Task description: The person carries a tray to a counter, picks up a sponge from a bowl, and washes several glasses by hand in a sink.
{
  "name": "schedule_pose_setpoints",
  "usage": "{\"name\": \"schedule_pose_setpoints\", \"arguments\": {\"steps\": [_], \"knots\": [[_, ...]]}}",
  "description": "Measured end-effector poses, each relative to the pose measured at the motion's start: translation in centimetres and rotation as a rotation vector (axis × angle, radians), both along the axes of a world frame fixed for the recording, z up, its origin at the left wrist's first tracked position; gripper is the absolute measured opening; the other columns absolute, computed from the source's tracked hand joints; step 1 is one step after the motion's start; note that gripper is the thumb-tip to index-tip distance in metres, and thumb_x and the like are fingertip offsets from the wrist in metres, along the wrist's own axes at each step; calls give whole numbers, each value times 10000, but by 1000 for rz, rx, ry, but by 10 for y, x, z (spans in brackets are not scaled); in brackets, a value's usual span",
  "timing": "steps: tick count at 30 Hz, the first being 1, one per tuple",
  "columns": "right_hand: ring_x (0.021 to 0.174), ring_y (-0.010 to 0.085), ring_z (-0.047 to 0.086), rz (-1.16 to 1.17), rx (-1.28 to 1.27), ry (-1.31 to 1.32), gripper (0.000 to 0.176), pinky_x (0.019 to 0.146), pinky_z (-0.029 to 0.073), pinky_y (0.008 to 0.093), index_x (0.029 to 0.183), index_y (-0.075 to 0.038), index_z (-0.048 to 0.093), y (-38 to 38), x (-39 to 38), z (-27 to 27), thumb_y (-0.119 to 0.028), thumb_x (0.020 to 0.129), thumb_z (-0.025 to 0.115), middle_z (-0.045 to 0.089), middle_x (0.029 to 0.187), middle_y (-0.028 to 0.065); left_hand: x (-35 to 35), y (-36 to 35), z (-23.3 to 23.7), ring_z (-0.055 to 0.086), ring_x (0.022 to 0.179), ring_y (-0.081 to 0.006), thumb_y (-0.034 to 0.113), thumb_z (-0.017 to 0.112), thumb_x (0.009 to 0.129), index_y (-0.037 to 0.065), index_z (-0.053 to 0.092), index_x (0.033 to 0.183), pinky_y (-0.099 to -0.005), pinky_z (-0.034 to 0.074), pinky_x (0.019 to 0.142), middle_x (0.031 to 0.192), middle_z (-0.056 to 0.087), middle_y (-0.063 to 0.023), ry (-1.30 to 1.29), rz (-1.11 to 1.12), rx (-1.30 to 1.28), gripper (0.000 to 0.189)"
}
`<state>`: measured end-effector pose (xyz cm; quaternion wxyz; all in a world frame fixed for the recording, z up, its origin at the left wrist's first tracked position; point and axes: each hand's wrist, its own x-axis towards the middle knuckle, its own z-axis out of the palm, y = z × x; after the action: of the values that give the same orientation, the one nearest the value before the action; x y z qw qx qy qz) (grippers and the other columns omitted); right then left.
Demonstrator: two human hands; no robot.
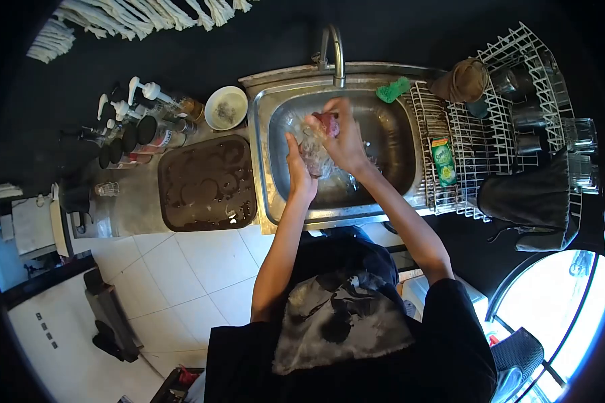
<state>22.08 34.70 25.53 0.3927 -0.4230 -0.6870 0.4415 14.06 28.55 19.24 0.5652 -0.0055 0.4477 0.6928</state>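
Over the metal sink, my left hand is closed round a clear drinking glass, which is tilted. My right hand is at the glass's upper end, its fingers wrapped round a pinkish-red sponge or scrubber. The fingertips are blurred, and part of the glass is hidden behind the hands. Above them the faucet reaches over the sink's back edge. A green scrubbing pad lies on the back right rim.
Left of the sink are a wet brown tray, a white bowl and several pump bottles and jars. A white wire rack on the right holds glasses, a green packet and a dark cloth.
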Motion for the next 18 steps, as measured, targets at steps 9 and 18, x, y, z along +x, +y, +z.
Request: {"name": "schedule_pose_setpoints", "arguments": {"steps": [9, 18], "knots": [[828, 296, 601, 482, -53, -91, 353, 776, 464, 398, 1073, -22, 495, -33, 24, -16, -308, 885, 581, 592, 863, 161, -33, 4, -25, 587, 645, -211, 593, 404, 895, 52, 562, 774, -330, 494, 628, 741, 613, -116, 32, 190, -49, 576], [975, 144, 580, 199, -1062, 1032, 253, 890, 464, 320, 1123, -50, 565, -59, 11, -42, -175, 903, 567, 600, 1067, 47, -25, 1, 24, 584, 582, -217, 340, 526, 905, 37, 490, 629, -324, 483, 634, 652, 604, -144, 525, 231, 247, 412]]}}
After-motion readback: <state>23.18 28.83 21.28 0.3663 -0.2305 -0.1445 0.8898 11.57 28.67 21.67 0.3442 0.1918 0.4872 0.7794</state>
